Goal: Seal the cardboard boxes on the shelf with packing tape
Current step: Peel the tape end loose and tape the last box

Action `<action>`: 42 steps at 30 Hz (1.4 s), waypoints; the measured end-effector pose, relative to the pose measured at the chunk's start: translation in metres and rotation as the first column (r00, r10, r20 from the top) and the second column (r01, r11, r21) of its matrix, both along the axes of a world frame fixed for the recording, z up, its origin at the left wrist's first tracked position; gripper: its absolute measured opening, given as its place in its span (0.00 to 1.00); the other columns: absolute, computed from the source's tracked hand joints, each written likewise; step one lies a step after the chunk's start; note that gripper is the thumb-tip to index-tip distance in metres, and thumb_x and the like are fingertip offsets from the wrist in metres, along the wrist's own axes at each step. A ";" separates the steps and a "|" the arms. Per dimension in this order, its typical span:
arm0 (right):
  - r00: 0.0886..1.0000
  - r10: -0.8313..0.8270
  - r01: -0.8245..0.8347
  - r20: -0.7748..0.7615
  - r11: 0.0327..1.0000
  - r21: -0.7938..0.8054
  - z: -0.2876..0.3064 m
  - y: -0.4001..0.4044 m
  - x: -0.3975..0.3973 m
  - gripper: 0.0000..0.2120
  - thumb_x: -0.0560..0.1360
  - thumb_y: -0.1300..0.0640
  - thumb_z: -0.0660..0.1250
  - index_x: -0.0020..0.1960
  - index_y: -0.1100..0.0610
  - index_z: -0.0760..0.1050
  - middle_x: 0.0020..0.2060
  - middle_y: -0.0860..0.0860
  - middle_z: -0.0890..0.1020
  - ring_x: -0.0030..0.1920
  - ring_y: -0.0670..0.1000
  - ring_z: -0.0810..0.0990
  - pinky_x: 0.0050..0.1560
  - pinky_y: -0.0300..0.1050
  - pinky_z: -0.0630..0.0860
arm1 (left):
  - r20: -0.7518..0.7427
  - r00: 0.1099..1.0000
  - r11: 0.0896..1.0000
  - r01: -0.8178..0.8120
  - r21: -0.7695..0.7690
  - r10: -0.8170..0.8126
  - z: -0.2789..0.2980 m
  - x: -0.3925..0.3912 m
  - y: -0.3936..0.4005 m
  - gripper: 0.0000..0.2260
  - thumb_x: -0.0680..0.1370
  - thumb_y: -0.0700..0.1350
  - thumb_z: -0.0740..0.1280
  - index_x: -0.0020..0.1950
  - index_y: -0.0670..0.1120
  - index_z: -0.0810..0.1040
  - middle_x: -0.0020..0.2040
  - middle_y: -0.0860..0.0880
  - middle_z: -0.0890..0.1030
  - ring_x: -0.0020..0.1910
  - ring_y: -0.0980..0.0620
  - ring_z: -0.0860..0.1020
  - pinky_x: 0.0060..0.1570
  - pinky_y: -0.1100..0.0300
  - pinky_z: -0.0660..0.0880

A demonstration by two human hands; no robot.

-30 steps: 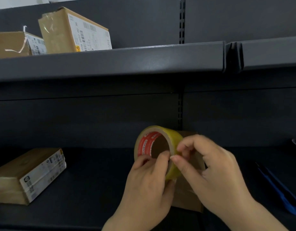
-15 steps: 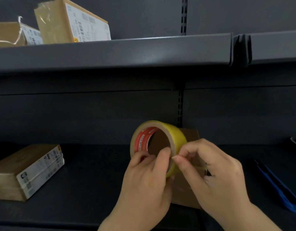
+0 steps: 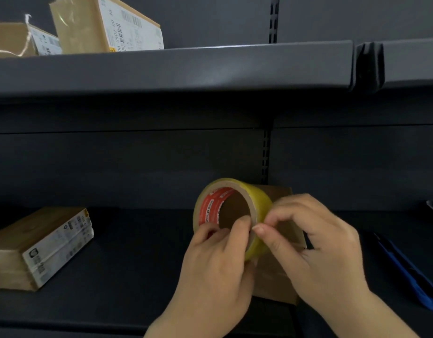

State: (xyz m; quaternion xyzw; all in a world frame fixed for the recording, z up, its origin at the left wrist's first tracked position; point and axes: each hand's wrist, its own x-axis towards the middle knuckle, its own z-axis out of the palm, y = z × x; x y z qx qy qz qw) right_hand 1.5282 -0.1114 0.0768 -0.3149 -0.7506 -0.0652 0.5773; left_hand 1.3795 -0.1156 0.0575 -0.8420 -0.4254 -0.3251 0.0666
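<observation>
Four boxes are in view: two on the upper shelf (image 3: 210,67), at its left end, a tall box (image 3: 88,28) and a low box (image 3: 10,40); two on the lower shelf (image 3: 137,264), a flat box (image 3: 27,247) at the left and a middle box (image 3: 281,269) just behind the hands. There is one tape roll (image 3: 237,211) (yellowish, with a red core label) and one blue tool (image 3: 410,272) at the right. The left hand (image 3: 215,272) is closed around the roll, thumb on its rim, holding it above the middle box. The right hand (image 3: 315,245) has its fingers curled and its thumb and forefinger pinched at the roll's outer surface.
</observation>
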 end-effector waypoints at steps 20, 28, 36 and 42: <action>0.999 -0.043 0.043 -0.013 0.998 0.053 0.001 0.004 -0.002 0.09 0.71 0.51 0.66 0.46 0.56 0.78 0.42 0.44 0.78 0.47 0.40 0.76 0.52 0.28 0.72 | 0.023 1.000 0.999 0.012 0.032 -0.013 0.007 0.000 -0.002 0.24 0.67 0.42 0.66 0.61 0.49 0.62 0.38 0.55 0.82 0.37 0.59 0.80 0.51 0.62 0.71; 0.997 -0.053 0.058 -0.056 0.993 0.106 0.003 0.001 -0.002 0.14 0.72 0.51 0.65 0.55 0.54 0.74 0.50 0.47 0.78 0.52 0.45 0.77 0.53 0.36 0.75 | 0.019 0.999 0.999 0.029 0.035 -0.030 0.014 0.000 -0.003 0.22 0.69 0.42 0.66 0.60 0.51 0.63 0.39 0.56 0.81 0.38 0.61 0.79 0.54 0.63 0.67; 0.998 -0.013 0.019 -0.054 0.994 0.109 0.003 -0.004 -0.003 0.07 0.71 0.54 0.67 0.46 0.56 0.78 0.42 0.45 0.78 0.46 0.42 0.77 0.49 0.32 0.74 | 0.051 0.997 0.998 0.050 0.032 -0.052 0.009 0.002 -0.008 0.24 0.67 0.41 0.66 0.60 0.49 0.62 0.37 0.55 0.82 0.36 0.58 0.80 0.50 0.60 0.73; 0.998 -0.031 0.036 -0.047 0.993 0.110 0.005 -0.004 -0.005 0.09 0.71 0.51 0.66 0.50 0.51 0.74 0.41 0.44 0.77 0.43 0.42 0.76 0.43 0.34 0.75 | 0.037 0.999 0.999 0.034 0.032 -0.035 0.013 -0.002 -0.010 0.22 0.68 0.42 0.65 0.59 0.51 0.61 0.39 0.55 0.82 0.38 0.58 0.80 0.53 0.63 0.69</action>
